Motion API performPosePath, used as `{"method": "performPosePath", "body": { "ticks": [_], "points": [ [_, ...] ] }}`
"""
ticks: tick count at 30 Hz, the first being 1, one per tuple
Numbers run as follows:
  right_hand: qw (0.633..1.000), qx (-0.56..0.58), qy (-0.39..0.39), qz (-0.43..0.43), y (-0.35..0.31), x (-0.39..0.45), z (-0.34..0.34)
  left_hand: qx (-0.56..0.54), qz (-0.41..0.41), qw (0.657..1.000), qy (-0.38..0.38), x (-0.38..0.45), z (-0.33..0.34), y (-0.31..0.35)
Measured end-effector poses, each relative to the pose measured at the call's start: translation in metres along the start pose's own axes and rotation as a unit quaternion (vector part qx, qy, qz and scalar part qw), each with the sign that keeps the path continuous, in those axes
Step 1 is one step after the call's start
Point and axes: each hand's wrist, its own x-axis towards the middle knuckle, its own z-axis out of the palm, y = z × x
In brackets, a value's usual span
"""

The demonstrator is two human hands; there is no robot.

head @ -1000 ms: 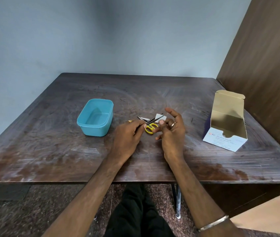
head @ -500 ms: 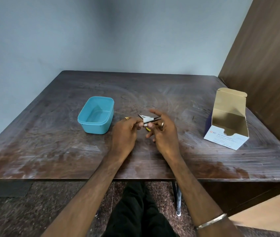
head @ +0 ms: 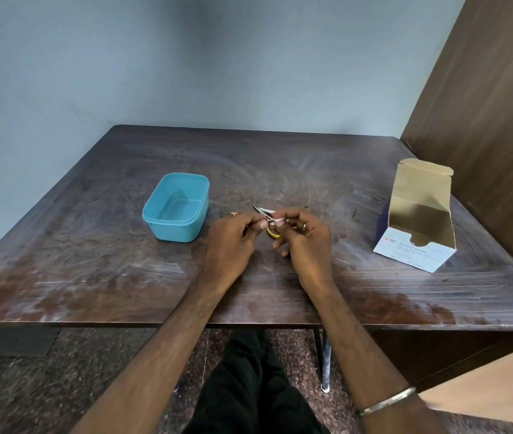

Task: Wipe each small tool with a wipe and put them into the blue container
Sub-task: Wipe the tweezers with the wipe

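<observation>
Both hands meet just above the table (head: 98, 277): left hand (head: 233, 242) pinches a small metal tool (head: 264, 212), right hand (head: 303, 238) pinches the wipe (head: 278, 219) against it, apparently for cleaning; blue container (head: 176, 208) stands empty nearby left, ready.

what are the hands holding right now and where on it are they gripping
Both hands pinch a thin metal tool above the table: the left hand at its near end, the right hand along the shaft. Whether a wipe is wrapped around it cannot be told.
</observation>
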Motion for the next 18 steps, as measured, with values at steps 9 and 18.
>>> {"method": "performPosePath", "body": {
  "ticks": [9,18],
  "points": [
    [1.000,0.009,-0.004,-0.015,-0.0021,-0.0023,0.0000,0.105,0.037,0.994,0.014,-0.0020,0.0054,0.0010],
    [0.998,0.050,-0.021,-0.021,-0.0035,-0.0010,-0.0029,0.058,0.042,0.997,-0.001,-0.0030,0.0026,0.0010]
  ]
}}
